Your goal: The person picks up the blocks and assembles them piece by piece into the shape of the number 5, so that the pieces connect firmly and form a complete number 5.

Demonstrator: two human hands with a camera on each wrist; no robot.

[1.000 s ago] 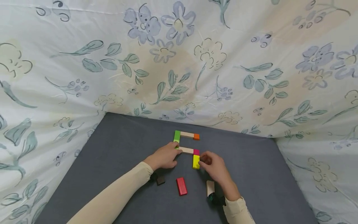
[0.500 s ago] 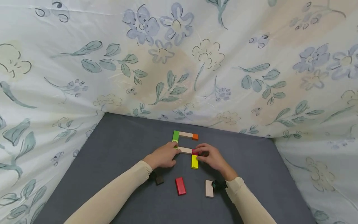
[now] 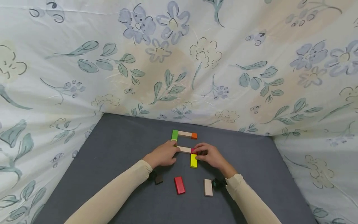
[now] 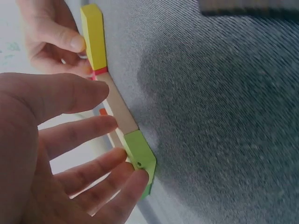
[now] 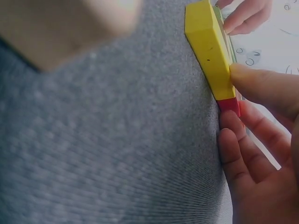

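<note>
Several coloured blocks lie joined in an angular line in the head view. My left hand (image 3: 163, 154) rests its fingertips at the light green block (image 4: 140, 149), just below the darker green block (image 3: 174, 134). A pale wooden block (image 3: 184, 150) runs from there to a small magenta-red block (image 5: 229, 106). Below that, the yellow block (image 3: 193, 161) points toward me. My right hand (image 3: 211, 157) touches the yellow block's side with its thumb, while its fingertips lie against the red block. Another pale block (image 3: 185, 134) joins the green one to an orange block (image 3: 194, 136).
Nearer to me on the dark grey cloth (image 3: 131, 130) lie a red block (image 3: 180, 185), a loose pale wooden block (image 3: 208, 187) and a small dark brown block (image 3: 158, 179) beside my left wrist. A flowered curtain (image 3: 179, 68) rises behind and at the sides.
My right hand has moved up and left from beside the yellow block to the red block, uncovering the loose pale block. My left hand has stayed at the light green block.
</note>
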